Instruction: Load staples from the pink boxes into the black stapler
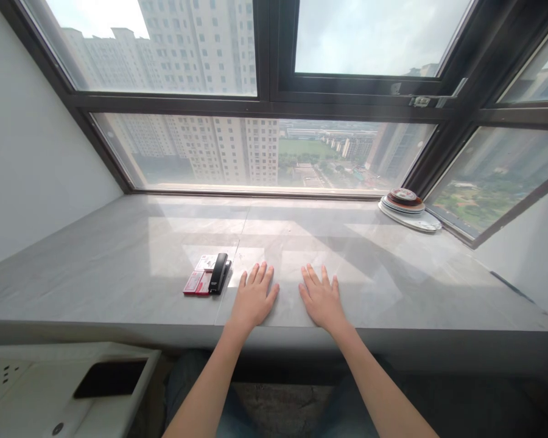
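Observation:
Palm down on the grey stone window sill (292, 243), my left hand (253, 297) has its fingers spread and holds nothing. My right hand (322, 298) lies flat in the same way, a short gap to the right of it. Just left of my left hand a black stapler (218, 274) rests beside two small red-and-white boxes, one behind the other. The nearer box (197, 282) has a red edge, and the farther box (207, 262) is mostly white. The stapler seems to overlap their right side; whether it touches them I cannot tell.
A stack of round plates or discs (404, 204) stands in the far right corner by the glass. Dark window frames (265, 108) border the sill at the back. Below its front edge at left is a white plastic item (31, 395) with a dark phone-like rectangle (110, 378).

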The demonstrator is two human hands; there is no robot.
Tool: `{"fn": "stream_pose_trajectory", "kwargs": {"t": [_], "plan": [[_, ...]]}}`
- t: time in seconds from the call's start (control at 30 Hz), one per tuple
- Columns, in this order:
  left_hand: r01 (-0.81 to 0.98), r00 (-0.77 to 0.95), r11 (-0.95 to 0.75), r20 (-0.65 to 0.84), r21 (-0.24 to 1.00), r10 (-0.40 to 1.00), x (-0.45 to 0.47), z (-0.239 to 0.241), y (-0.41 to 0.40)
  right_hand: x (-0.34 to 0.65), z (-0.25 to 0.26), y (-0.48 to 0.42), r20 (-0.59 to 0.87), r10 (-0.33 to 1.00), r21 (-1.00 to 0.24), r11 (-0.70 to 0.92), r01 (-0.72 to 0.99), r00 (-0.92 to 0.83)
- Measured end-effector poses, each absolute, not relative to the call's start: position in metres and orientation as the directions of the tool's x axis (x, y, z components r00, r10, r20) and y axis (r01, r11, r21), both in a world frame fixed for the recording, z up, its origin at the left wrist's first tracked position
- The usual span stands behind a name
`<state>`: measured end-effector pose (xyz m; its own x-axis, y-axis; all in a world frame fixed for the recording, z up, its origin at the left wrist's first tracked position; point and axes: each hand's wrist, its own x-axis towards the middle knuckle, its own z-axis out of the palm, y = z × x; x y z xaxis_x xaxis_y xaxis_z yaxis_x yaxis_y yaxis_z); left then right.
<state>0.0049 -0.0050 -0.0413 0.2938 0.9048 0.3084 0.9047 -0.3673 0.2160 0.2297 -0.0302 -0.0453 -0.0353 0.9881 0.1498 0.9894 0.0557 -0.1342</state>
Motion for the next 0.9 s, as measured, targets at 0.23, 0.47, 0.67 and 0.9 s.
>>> {"fn": "stream_pose_trajectory", "kwargs": {"t": [0.23,0.47,0.67,0.9], "plan": [[0.917,0.279,-0.346,0.303,0.197,0.911,0.0098,-0.0393,-0.0067,0.2218,-0.0463,-0.0267,0.165,0.986,-0.107,0.025,0.994,-0.007],[0.919,0.281,-0.346,0.303,0.188,0.911,0.0100,-0.0393,-0.0023,0.2206,-0.0483,-0.0263,0.187,0.982,-0.097,0.026,0.995,-0.008],[0.922,0.274,-0.338,0.300,0.189,0.914,0.0098,-0.0410,-0.0010,0.2196,-0.0473,-0.0275,0.191,0.982,-0.099,0.025,0.995,-0.006],[0.922,0.272,-0.334,0.289,0.196,0.918,0.0098,-0.0408,0.0001,0.2187,-0.0462,-0.0282,0.195,0.981,-0.097,0.025,0.995,-0.006]]}}
